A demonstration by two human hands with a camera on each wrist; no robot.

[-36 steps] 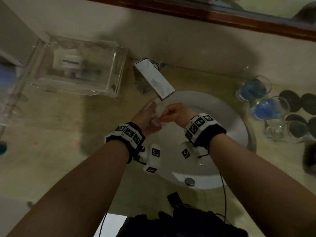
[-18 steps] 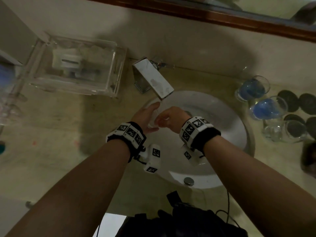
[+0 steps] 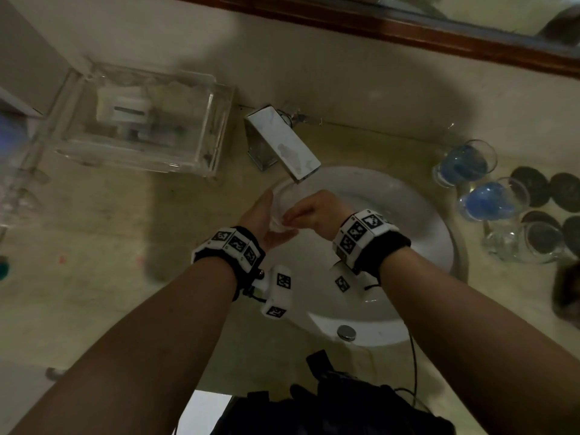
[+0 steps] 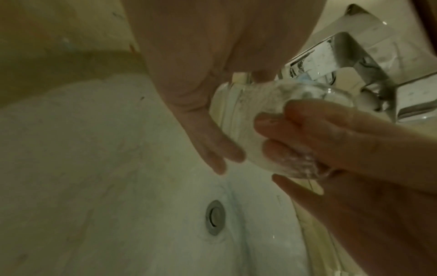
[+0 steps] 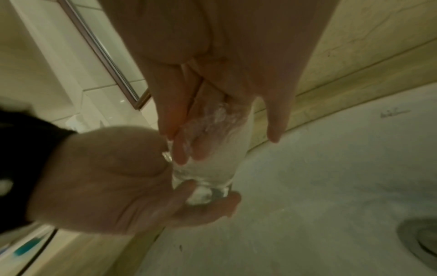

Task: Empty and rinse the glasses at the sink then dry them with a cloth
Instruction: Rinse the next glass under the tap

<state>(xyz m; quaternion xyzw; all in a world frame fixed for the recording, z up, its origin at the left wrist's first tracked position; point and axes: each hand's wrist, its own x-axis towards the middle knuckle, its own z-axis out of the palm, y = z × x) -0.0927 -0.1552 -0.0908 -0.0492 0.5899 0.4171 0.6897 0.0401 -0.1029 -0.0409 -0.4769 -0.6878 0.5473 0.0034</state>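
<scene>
A clear glass point(image 3: 277, 216) is held over the white sink point(image 3: 423, 233), just below the chrome faucet point(image 3: 282, 146). My left hand point(image 3: 260, 215) grips its base; in the right wrist view the left hand point(image 5: 106, 177) curls its fingers under the glass point(image 5: 212, 168). My right hand point(image 3: 314, 211) reaches in from the right. The right hand point(image 5: 212, 74) has fingers inside the wet glass and the thumb outside its wall. In the left wrist view the glass point(image 4: 236, 112) lies between the left hand point(image 4: 189, 84) and the right hand point(image 4: 331, 149).
Two glasses of blue liquid point(image 3: 467, 164) point(image 3: 489, 199) and an empty glass point(image 3: 527, 243) stand on the counter right of the basin, beside dark round coasters point(image 3: 558, 189). A clear plastic box point(image 3: 141, 120) sits at the back left. The drain point(image 4: 214, 216) lies below the hands.
Both hands have shifted slightly left and toward the faucet with the glass. The right hand has turned a little over the glass mouth.
</scene>
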